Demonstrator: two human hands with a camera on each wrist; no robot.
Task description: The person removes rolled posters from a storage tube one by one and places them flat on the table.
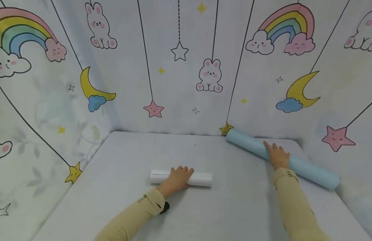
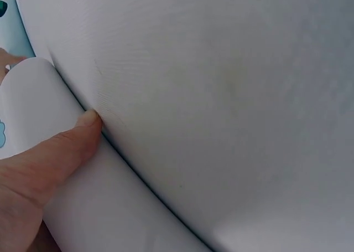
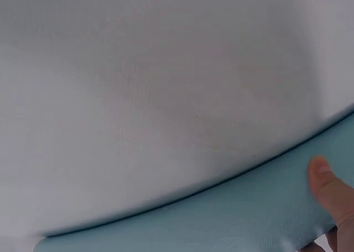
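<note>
A rolled-up white sheet (image 1: pixel 201 179) lies crosswise near the middle of the white table, a loose edge showing as a line along it. My left hand (image 1: pixel 177 177) grips it from above; the thumb (image 2: pixel 69 147) presses its near side in the left wrist view. On the right, a longer, thicker light-blue roll (image 1: pixel 312 172) slants from the back edge toward the right side. My right hand (image 1: pixel 277 156) holds this roll around its middle. In the right wrist view the thumb (image 3: pixel 331 191) lies on the blue surface, with the other fingers partly hidden behind it.
The white tabletop (image 1: pixel 128 150) is bounded by a printed curtain (image 1: pixel 125 67) at the back and sides, with rabbits, stars, moons and rainbows. Both forearms wear beige sleeves (image 1: pixel 134 214). A small black object (image 1: pixel 165 208) shows at the left wrist.
</note>
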